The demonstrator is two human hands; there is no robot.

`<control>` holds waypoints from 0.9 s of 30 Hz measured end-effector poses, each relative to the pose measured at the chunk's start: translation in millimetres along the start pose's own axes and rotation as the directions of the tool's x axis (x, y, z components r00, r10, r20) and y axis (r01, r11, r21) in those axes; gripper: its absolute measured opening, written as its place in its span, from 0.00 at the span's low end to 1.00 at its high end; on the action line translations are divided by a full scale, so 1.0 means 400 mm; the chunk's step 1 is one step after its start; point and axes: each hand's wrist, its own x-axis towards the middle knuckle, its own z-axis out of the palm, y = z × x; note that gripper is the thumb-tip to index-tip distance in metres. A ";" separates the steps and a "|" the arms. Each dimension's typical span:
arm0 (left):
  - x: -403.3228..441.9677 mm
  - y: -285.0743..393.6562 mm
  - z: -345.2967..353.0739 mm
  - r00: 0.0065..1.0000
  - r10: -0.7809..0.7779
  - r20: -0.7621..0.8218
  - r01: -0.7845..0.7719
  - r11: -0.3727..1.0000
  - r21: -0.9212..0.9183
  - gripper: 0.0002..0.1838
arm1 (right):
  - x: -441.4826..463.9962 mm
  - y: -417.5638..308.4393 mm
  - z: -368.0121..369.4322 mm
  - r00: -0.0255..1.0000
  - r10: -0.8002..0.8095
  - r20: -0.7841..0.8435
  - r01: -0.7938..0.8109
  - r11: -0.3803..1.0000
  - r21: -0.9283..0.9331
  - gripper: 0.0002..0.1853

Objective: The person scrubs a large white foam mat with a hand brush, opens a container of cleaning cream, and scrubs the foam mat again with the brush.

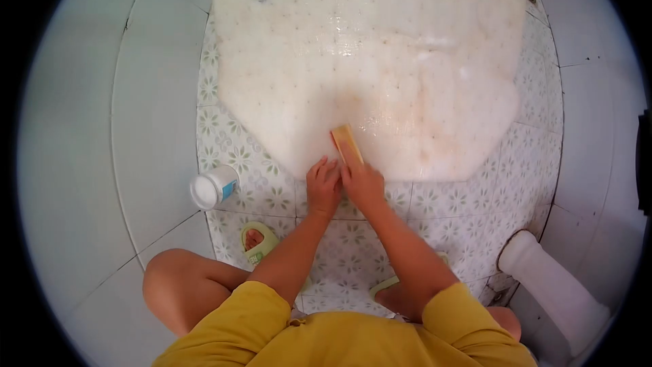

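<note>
A large whitish sheet (305,81), wet and shiny in places and dotted with small dark marks, lies spread over the patterned floor. My right hand (363,185) is closed around the near end of a yellowish-brown brush-like block (348,145), whose far end rests on the sheet's near part. Just to its left, my left hand (323,187) lies on the near edge of the sheet with its fingers apart and nothing seen in it. The block's underside is mostly hidden.
A white container (214,187) with a blue label stands at the left wall. Floor tiles (353,234) with a leaf pattern lie beneath. Green slippers (261,241) are on my feet. A white pipe-like fixture (553,285) stands at the lower right. Tiled walls rise on both sides.
</note>
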 end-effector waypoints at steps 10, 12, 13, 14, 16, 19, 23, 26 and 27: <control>0.030 0.006 -0.021 1.000 -0.008 0.028 0.007 1.000 0.020 0.09 | -0.120 0.013 0.025 0.977 0.212 0.012 -0.212 0.968 0.138 0.32; 0.031 0.005 -0.028 0.998 0.002 0.057 -0.003 1.000 0.010 0.10 | -0.052 0.016 0.022 0.973 0.223 -0.052 -0.212 0.964 0.160 0.34; 0.038 0.005 -0.031 0.997 0.007 0.071 -0.007 1.000 -0.001 0.10 | -0.018 0.008 0.001 0.967 0.241 -0.080 -0.219 0.952 0.215 0.35; 0.045 0.002 -0.036 0.997 0.013 0.073 -0.013 1.000 0.002 0.10 | -0.001 -0.002 -0.013 0.960 0.260 -0.107 -0.223 0.937 0.270 0.35; 0.070 -0.004 -0.041 0.968 -0.056 0.243 0.049 0.998 0.037 0.16 | -0.088 0.000 0.039 0.967 0.229 -0.115 -0.180 0.928 0.327 0.35; 0.111 0.013 -0.051 0.978 -0.126 0.167 0.146 0.983 -0.113 0.24 | -0.178 -0.001 0.040 0.971 0.225 -0.079 -0.186 0.922 0.339 0.35; 0.099 -0.008 -0.048 0.965 -0.076 0.253 0.106 0.988 -0.108 0.33 | -0.026 0.029 -0.028 0.940 0.342 -0.021 -0.323 0.906 0.273 0.36; 0.107 0.004 -0.053 0.956 -0.036 0.291 0.059 0.996 -0.070 0.36 | 0.046 0.032 -0.042 0.920 0.389 -0.051 -0.322 0.822 0.469 0.36; 0.108 0.007 -0.051 0.954 -0.033 0.297 0.049 0.998 -0.046 0.37 | 0.011 0.025 -0.022 0.919 0.391 -0.055 -0.322 0.823 0.468 0.36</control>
